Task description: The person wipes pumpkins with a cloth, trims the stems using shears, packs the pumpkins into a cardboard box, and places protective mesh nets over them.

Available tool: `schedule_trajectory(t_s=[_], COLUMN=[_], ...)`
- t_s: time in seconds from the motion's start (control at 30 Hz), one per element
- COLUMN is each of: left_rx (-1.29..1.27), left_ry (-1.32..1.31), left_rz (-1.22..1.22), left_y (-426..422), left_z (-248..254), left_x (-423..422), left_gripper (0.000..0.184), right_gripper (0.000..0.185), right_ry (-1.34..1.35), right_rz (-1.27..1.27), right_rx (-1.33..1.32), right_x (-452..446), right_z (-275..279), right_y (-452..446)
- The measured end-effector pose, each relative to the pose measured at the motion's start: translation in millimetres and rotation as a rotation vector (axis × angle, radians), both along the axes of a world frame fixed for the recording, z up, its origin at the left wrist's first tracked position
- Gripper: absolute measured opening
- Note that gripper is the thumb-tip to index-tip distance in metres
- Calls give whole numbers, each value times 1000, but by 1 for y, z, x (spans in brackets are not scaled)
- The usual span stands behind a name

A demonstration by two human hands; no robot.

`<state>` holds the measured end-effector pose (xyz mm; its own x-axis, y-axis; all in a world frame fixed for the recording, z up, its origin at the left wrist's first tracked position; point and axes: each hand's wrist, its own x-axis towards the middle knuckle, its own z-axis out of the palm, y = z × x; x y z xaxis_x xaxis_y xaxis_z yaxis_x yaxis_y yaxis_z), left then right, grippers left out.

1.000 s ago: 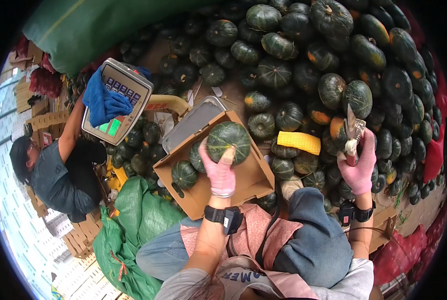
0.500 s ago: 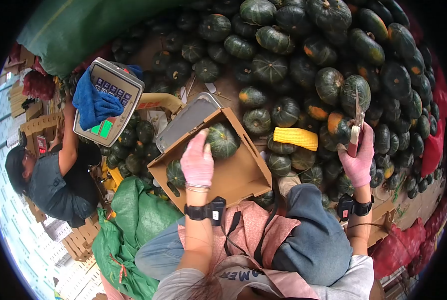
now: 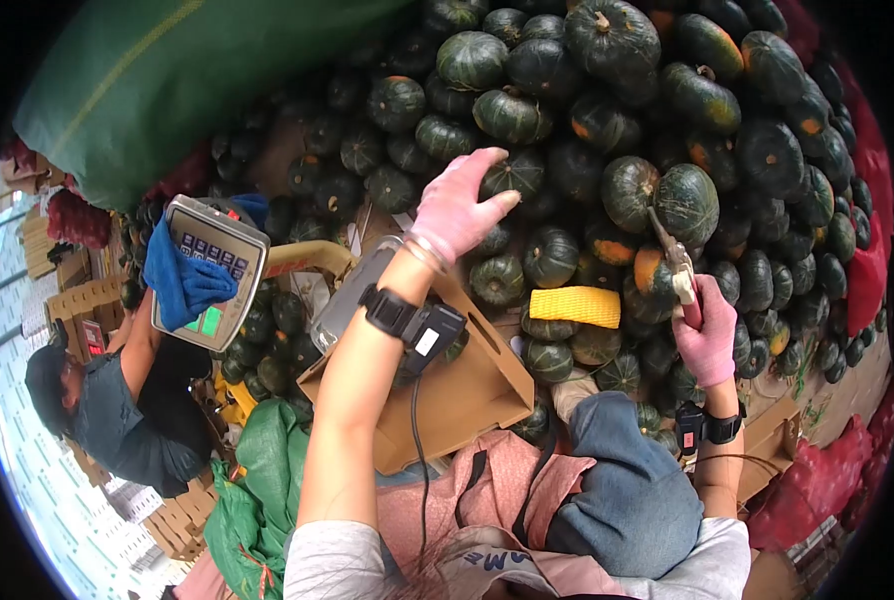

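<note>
My left hand (image 3: 459, 208), in a pink glove, reaches over the pile with thumb and fingers apart. Nothing is in its grasp; a dark green squash (image 3: 517, 172) is just beside its fingertips. In my right hand (image 3: 709, 335), also gloved in pink, is a pair of pruning shears (image 3: 679, 265) with a red handle. Their tip points up between two squashes, near a round one (image 3: 687, 205). Below my left forearm stands an open cardboard box (image 3: 457, 410), partly hidden by that arm; a squash shows in part inside it.
A scale (image 3: 212, 268) with a blue cloth (image 3: 182, 280) over it is on the left. Beyond it, another person (image 3: 132, 410) works with arms raised. A yellow mesh sleeve (image 3: 575, 307) lies on the squashes. Green sacks (image 3: 267, 470) and red mesh bags (image 3: 807, 490) flank me.
My left hand has let go of the squash in the box and moved up to the pile, fingers spread. The shears in my right hand have tilted left.
</note>
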<state>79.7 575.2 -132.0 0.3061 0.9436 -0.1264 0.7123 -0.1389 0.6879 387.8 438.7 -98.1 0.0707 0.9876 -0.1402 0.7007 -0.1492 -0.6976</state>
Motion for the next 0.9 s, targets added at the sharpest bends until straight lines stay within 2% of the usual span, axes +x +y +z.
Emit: schedule_trajectory(t_s=[0.1,0.23,0.27,0.33,0.43,0.57,0.67,0.73,0.8,0.87,0.9], left_rx=[-14,31,119,190,164,84,-51,-139,-77,-69,-18], left_ry=[85,302,294,344,442,430,496,417,370,210,86], left_rz=[27,-75,-93,-5,130,436,542,567,542,538,512], left_y=[16,44,58,84,107,108,96,89,84,87,90], left_z=[-16,-24,-29,-23,-9,-29,-51,-62,-70,-76,-82], left_x=[7,-19,-33,-50,-63,-100,-128,-139,-142,-138,-133], left_gripper=[66,72,71,67,63,62,64,69,74,79,80], right_gripper=[24,21,21,22,26,31,34,35,35,36,38], right_ry=[-4,-16,-9,3,16,119,116,73,63,171,93], right_rz=[-59,-40,-14,4,41,-22,8,27,37,0,52], right_rx=[-1,-18,1,-43,-133,-273,-220,-240,-273,-232,-268], right_x=[8,23,26,30,43,45,49,46,44,39,41], right_z=[-2,0,2,7,4,4,-3,-1,2,-2,0], right_y=[0,-3,-5,-9,-16,-16,-16,-12,-9,-10,-10])
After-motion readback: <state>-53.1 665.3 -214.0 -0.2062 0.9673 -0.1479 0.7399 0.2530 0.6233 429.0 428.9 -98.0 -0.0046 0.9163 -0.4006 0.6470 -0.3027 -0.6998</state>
